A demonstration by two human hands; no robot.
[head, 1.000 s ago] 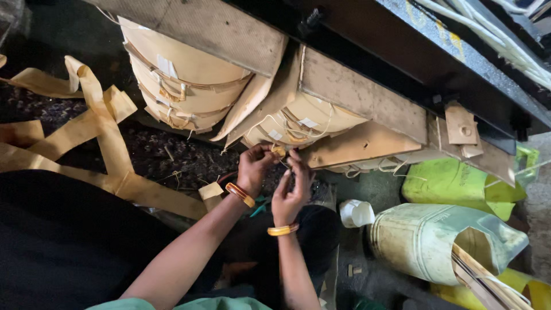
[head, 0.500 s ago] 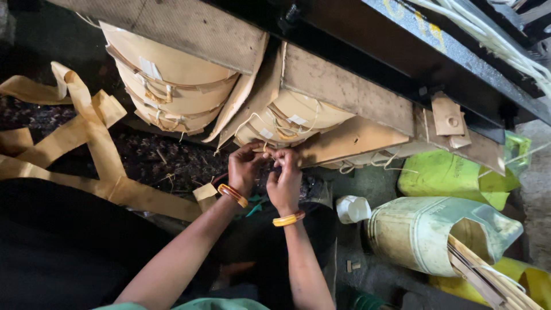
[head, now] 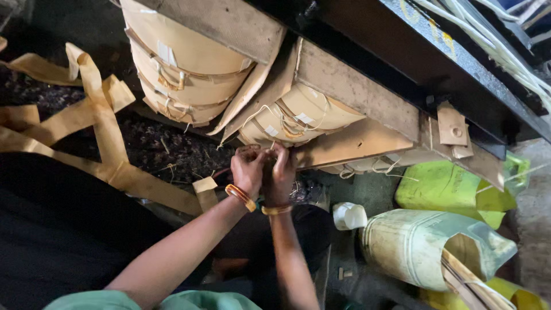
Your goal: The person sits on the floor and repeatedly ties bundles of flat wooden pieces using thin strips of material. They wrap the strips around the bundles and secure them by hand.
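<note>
At the far left, loose tan strips lie in loops on the dark floor, not tied to anything. Next to the right, a stack of brown paper bundles sits under a wooden beam; each bundle there is already bound with a strap.

In the middle, both hands meet at the lower edge of a second bundle. The left hand, with an orange bangle at the wrist, is curled shut with fingers bunched at the bundle's edge. The right hand, touching the left, is also closed, fingertips pinched where a pale string comes down from the bundle. The string seems to be caught between the fingers, though the exact grip is hidden by the knuckles. The string already runs over the face of this bundle, so the wrapping looks done and the tying at the end appears to be what is in hand; whether a knot is made I cannot tell.

To the right, more string ends hang loose under a flat brown sheet. Further right stand a small white cup, a dirty pale canister and a green sack.
</note>
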